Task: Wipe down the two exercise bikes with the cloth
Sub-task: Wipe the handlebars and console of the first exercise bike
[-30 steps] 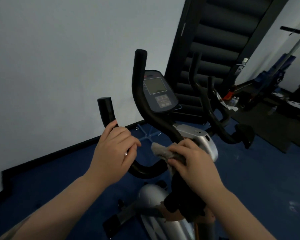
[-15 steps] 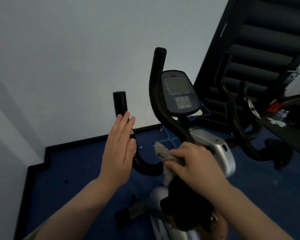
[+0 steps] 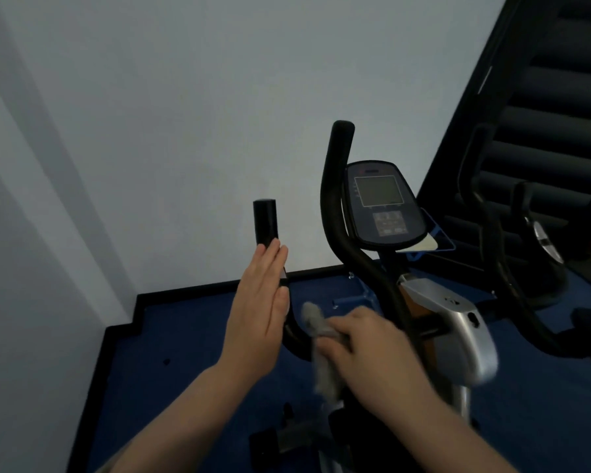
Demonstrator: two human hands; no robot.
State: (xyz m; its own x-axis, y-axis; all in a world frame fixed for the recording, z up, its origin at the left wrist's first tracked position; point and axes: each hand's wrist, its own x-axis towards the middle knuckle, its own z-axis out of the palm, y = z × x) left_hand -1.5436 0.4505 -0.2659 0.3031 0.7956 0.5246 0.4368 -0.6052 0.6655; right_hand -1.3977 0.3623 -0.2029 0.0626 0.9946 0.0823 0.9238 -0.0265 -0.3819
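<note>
The near exercise bike has a silver body (image 3: 458, 322), a console (image 3: 384, 204) and black handlebars. My left hand (image 3: 258, 312) is flat with straight fingers against the left handlebar (image 3: 266, 222), just below its top end. My right hand (image 3: 372, 349) grips a grey cloth (image 3: 319, 356) on the low curve of the handlebar between the two grips. The right handlebar (image 3: 335, 189) rises beside the console. A second bike's black handlebars (image 3: 492, 240) stand to the right.
A white wall closes the left and back, meeting blue carpet (image 3: 191, 343) at a black skirting. Dark padded equipment (image 3: 553, 97) rises at the upper right. The bike's black foot (image 3: 270, 442) lies low on the floor.
My left hand let go of the left handlebar and straightened flat against it. My right hand with the cloth slid left along the bar's low curve. The view has swung left.
</note>
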